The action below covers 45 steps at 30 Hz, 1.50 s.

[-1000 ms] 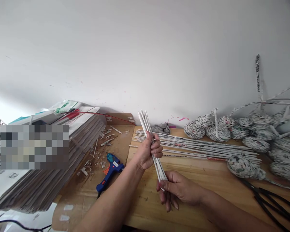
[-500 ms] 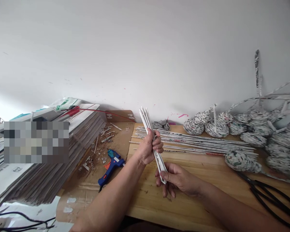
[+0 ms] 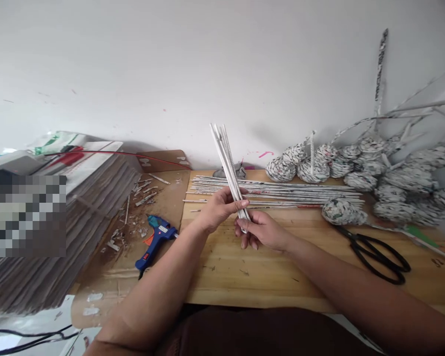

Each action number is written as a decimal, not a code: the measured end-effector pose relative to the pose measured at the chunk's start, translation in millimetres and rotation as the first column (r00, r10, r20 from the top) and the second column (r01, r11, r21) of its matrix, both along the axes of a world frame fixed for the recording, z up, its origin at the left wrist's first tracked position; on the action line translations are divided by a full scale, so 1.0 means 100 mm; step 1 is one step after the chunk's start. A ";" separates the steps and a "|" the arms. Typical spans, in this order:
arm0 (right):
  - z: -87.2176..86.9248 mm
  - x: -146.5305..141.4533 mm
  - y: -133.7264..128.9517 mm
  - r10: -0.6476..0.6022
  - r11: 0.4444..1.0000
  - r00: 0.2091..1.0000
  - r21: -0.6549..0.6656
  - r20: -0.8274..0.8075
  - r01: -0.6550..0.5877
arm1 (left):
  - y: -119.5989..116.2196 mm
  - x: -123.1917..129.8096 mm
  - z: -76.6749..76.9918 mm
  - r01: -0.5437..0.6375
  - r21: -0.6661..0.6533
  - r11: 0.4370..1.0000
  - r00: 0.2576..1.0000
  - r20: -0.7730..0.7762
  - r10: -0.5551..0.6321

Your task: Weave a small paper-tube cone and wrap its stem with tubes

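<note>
2 hands at work over a wooden board [image 3: 282, 267], scene read from left to right. Far left: tall stack of flat printed sheets [image 3: 96, 198], with a red-handled tool [image 3: 68, 157] lying on top near the wall; no box, tray or bin to be made out anywhere, everything lying loose. Next, brown cardboard [image 3: 163, 188] strewn with paper scraps [image 3: 141, 195], and a blue glue gun [image 3: 154, 241] resting at its right edge, just beside the board. Then the left hand [image 3: 218, 210], closed around a thin bundle of rolled paper sticks [image 3: 226, 160], thumb laid across the front. Bundle held nearly upright, tilted slightly to the left, top ends fanned a little against the white wall, lower end down between the 2 hands. Right hand [image 3: 261, 231] just below and touching the left, fingers curled, pinching the bundle's bottom end. Behind both hands, a loose row of long paper sticks [image 3: 300, 193] lying flat across the board, parallel to the wall. Small grey crumpled cloth [image 3: 239, 171] at the wall behind the bundle. Further right, a heap of woven newspaper balls [image 3: 374, 168] against the wall, several with stiff paper stems rising from them; 1 such ball [image 3: 343, 212] apart from the heap, nearer the front. Black scissors [image 3: 374, 252] flat on the board just right of that ball, blades closed as far as can be told.
</note>
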State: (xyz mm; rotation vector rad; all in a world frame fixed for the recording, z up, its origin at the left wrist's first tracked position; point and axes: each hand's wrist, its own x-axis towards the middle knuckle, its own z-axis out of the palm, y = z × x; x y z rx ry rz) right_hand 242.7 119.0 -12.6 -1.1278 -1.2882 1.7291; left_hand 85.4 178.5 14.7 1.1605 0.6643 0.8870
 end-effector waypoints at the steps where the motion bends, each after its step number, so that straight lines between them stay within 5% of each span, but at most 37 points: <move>1: 0.00 0.01 0.00 0.008 1.000 1.000 0.001 0.009 -0.008 | 0.00 0.00 -0.01 0.003 0.021 1.000 0.999 -0.035 -0.002; 9: 0.06 0.08 0.04 0.056 0.998 0.998 -0.022 0.039 -0.056 | 0.04 -0.02 -0.03 0.074 0.047 0.996 0.983 -0.174 -0.065; 27: 0.05 0.15 0.07 0.097 0.983 0.991 -0.146 -0.096 -0.111 | 0.14 -0.12 -0.08 0.152 -0.050 0.987 0.974 -0.162 -0.158; 45: 0.06 0.08 0.07 -0.028 0.998 0.999 -0.053 0.025 0.029 | 0.21 -0.18 -0.09 0.154 0.010 0.988 0.969 -0.195 -0.149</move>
